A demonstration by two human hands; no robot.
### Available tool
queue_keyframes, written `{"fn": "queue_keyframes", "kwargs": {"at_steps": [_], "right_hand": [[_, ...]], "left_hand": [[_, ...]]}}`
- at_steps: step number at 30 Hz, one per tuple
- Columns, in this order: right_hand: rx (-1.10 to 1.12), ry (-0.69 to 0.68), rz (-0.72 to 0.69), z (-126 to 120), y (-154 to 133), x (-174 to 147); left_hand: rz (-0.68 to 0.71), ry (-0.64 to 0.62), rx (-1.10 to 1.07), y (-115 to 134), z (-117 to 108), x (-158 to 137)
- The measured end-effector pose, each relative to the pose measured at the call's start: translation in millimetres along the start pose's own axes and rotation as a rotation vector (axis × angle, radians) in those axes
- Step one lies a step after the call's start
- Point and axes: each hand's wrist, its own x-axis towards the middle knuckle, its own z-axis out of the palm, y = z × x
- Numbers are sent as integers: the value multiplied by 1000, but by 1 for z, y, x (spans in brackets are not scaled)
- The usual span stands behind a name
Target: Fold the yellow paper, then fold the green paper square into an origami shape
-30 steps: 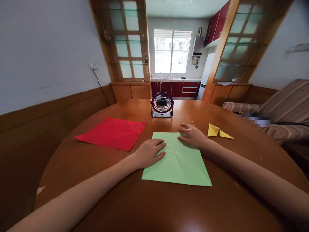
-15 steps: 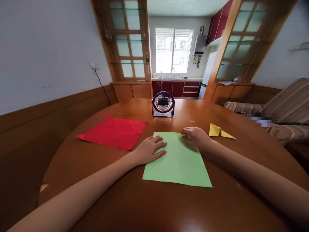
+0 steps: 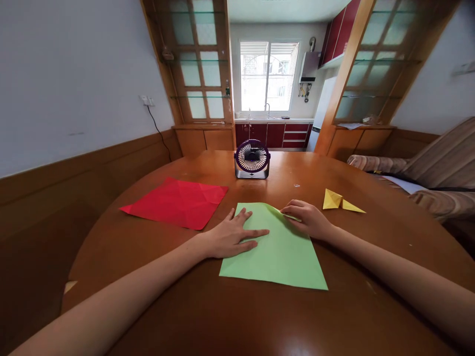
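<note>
A light green square paper (image 3: pixel 282 257) lies on the round wooden table (image 3: pixel 237 316) in front of me. My left hand (image 3: pixel 232 236) rests flat on its left part, fingers spread. My right hand (image 3: pixel 308 219) pinches the far right corner of the green paper and holds it lifted and folded a little inward.
A creased red paper (image 3: pixel 178 202) lies to the left. A folded yellow paper shape (image 3: pixel 339 201) lies to the right. A small purple desk fan (image 3: pixel 252 159) stands at the table's far side. A striped sofa (image 3: pixel 426 173) is at the right.
My right hand has gripped the far right corner of the green paper and lifted it toward me. My left hand has slid a little further onto the sheet and spread its fingers.
</note>
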Motion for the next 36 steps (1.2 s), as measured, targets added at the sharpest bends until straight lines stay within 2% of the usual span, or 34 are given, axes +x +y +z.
{"fn": "queue_keyframes", "kwargs": {"at_steps": [3, 6, 14, 20, 26, 32, 36], "right_hand": [[66, 0, 19, 5, 1, -1], [128, 20, 17, 6, 0, -3], [178, -30, -152, 3, -4, -10], [173, -122, -288, 6, -1, -12], [178, -170, -334, 5, -3, -10], [173, -217, -364, 2, -11, -7], [190, -252, -358, 0, -14, -6]], "left_hand": [[-32, -45, -17, 5, -1, 0], [-46, -26, -29, 6, -1, -1], [-127, 57, -79, -12, 3, -1], [-183, 203, -84, -23, 9, 2], [-191, 283, -74, -28, 13, 5], [-145, 339, 47, -23, 14, 4], [-147, 441, 74, -17, 13, 5]]}}
